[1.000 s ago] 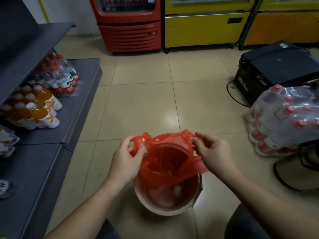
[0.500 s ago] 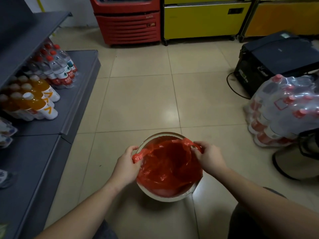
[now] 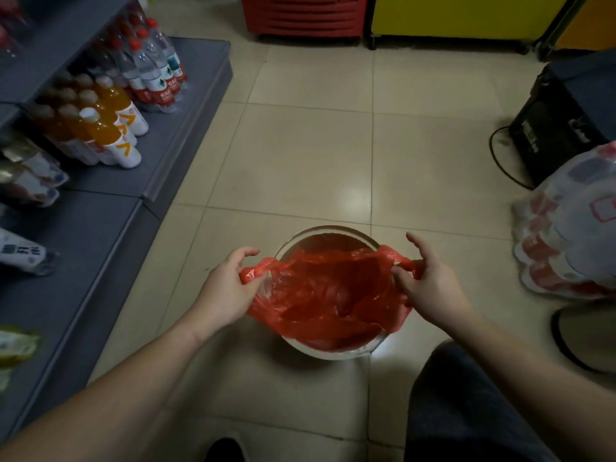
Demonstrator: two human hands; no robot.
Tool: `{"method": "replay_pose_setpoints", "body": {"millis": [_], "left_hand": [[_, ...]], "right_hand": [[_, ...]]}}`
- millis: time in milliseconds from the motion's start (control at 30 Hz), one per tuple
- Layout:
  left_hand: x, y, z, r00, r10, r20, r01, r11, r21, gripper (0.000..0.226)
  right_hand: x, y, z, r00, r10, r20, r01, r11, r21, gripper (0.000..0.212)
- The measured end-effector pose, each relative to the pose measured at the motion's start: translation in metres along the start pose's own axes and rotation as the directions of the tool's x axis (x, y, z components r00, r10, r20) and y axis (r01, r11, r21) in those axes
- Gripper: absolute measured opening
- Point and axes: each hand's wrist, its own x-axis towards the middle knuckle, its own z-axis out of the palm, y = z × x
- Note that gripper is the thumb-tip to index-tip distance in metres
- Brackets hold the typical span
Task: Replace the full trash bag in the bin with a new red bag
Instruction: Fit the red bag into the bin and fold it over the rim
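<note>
A left hand [image 3: 230, 288] and right hand [image 3: 430, 285] each pinch the red bag [image 3: 326, 295] between them. It hides most of the bin [image 3: 328, 231] beneath; only the rim shows.

Grey shelf [image 3: 186, 135]: orange drink bottles [image 3: 110, 135], water bottles [image 3: 156, 78]. Tiled floor [image 3: 300, 155]: black box [image 3: 563, 118], shrink-wrapped bottle pack [image 3: 573, 228], red cooler [image 3: 303, 15].

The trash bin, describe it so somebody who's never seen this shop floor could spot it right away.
Start at the grey shelf of bottled drinks on the left, then look right across the tiled floor toward the person. The bin is the round pale-rimmed container between the left hand and right hand, the only thing lined with a red bag.
</note>
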Motion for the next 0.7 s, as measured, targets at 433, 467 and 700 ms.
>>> {"method": "replay_pose_setpoints", "body": {"millis": [433, 467, 700], "left_hand": [[-0.01, 0.025, 0.023, 0.493, 0.68, 0.543, -0.803, 0.116, 0.584, 0.068], [-0.009, 0.026, 0.028, 0.42, 0.668, 0.614, -0.841, 0.032, 0.54, 0.059], [0.004, 0.011, 0.036, 0.457, 0.385, 0.802, -0.856, -0.055, 0.514, 0.03]], "right_hand": [[-0.037, -0.009, 0.006, 0.724, -0.652, 0.225, 0.651, 0.54, -0.534, 0.056], [-0.038, -0.008, 0.011, 0.671, -0.657, 0.345, 0.714, 0.446, -0.539, 0.053], [-0.03, 0.014, 0.017, 0.666, -0.465, 0.584, 0.745, 0.369, -0.556, 0.051]]}}
